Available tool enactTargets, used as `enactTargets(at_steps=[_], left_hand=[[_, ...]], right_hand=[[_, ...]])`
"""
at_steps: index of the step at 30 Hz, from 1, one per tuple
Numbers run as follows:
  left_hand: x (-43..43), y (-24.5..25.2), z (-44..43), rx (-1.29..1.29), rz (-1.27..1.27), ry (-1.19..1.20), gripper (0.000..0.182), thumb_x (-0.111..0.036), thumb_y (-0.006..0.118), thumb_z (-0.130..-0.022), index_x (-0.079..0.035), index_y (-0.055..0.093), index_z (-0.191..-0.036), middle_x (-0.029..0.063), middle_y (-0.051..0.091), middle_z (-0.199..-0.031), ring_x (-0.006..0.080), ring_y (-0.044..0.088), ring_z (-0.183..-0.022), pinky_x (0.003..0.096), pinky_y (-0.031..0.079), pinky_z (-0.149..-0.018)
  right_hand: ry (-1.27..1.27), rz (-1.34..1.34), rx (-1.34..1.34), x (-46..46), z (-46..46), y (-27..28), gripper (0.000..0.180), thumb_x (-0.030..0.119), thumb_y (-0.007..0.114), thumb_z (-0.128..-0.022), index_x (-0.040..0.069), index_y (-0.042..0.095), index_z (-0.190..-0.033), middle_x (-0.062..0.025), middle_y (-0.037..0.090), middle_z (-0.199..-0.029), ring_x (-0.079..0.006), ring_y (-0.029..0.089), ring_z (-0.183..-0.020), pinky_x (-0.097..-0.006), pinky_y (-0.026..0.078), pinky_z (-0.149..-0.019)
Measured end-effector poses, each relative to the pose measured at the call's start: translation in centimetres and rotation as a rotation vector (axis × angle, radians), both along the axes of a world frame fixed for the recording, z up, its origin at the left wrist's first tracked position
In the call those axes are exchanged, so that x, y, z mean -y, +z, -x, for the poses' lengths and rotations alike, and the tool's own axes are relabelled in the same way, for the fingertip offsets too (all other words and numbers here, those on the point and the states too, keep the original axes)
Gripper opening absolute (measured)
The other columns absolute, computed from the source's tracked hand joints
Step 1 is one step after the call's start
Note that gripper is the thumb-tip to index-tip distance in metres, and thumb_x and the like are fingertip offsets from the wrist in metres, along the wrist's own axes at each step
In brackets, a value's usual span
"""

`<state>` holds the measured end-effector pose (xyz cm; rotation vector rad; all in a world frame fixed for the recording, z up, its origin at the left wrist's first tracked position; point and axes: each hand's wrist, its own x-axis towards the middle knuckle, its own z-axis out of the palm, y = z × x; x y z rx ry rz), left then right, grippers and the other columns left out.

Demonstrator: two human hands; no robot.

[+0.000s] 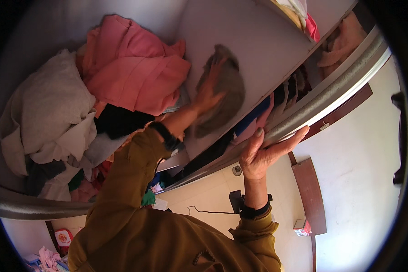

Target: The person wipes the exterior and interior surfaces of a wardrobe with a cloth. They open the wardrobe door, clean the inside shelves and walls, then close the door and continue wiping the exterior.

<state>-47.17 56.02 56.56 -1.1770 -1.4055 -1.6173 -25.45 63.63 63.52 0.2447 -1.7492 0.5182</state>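
My left hand (209, 90) lies with spread fingers on a grey-brown cloth (229, 88) inside a wardrobe compartment; both are slightly blurred. To its left, a folded pink cloth (136, 68) rests on a heap of clothes, beside a bulky light grey cloth (51, 105). A black cloth (122, 120) shows below the pink one. My right hand (263, 154) rests against the rounded grey edge of a wardrobe door (312, 102), thumb on the near side and a finger stretched along the far side. Its other fingers are mostly hidden.
A partition edge (275, 83) divides the compartment from another holding clothes, including a blue garment (253, 115). Below lie a tiled floor (214, 190) with a drain cover (237, 170), a dark cable (214, 212) and a small red-and-white box (302, 227). Pink cloth (49, 256) lies at lower left.
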Motion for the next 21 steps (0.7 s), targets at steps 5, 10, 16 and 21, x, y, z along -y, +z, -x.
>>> enactTargets(at_steps=[5, 10, 16, 21], left_hand=[[0.0, 8.0, 8.6, 0.025, 0.015, 0.097, 0.073, -0.026, 0.065, -0.087, -0.003, 0.028, -0.146, 0.0202, 0.034, -0.149, 0.0365, 0.03, -0.139, 0.0384, 0.027, -0.113], [-1.1, 7.0, 9.0, 0.126, -0.046, 0.02, 0.067, -0.033, 0.061, -0.092, 0.001, 0.032, -0.142, 0.022, 0.037, -0.145, 0.0342, 0.035, -0.136, 0.037, 0.029, -0.112], [0.2, -2.3, -1.8, 0.215, 0.089, 0.019, 0.063, -0.017, 0.057, -0.089, 0.005, 0.032, -0.143, 0.0238, 0.044, -0.14, 0.0349, 0.039, -0.133, 0.0377, 0.03, -0.111], [4.4, -5.8, -11.0, 0.652, 0.137, -0.261, 0.048, -0.013, 0.049, -0.093, 0.002, 0.042, -0.137, 0.0166, 0.06, -0.123, 0.0296, 0.056, -0.117, 0.0367, 0.04, -0.102]], right_hand=[[-0.014, -0.017, 0.001, -0.4, 0.0, 0.0, 0.086, 0.018, 0.059, -0.09, -0.01, 0.001, -0.148, -0.0303, 0.009, -0.154, -0.0394, 0.012, -0.145, -0.0474, 0.008, -0.116], [-0.1, -0.143, -0.044, -1.0, 0.1, 0.1, 0.086, 0.019, 0.06, -0.089, -0.009, 0.005, -0.149, -0.0303, 0.01, -0.154, -0.0404, 0.012, -0.145, -0.0467, 0.009, -0.116], [-0.087, -0.152, -0.046, -1.3, 0.1, 0.2, 0.085, 0.018, 0.06, -0.088, -0.01, 0.007, -0.148, -0.032, 0.012, -0.154, -0.0427, 0.011, -0.145, -0.0482, 0.008, -0.116], [-0.051, -0.158, -0.03, -1.3, 0.0, 0.2, 0.084, 0.018, 0.061, -0.088, -0.01, 0.009, -0.148, -0.0329, 0.01, -0.153, -0.0438, 0.01, -0.145, -0.0492, 0.008, -0.116]])
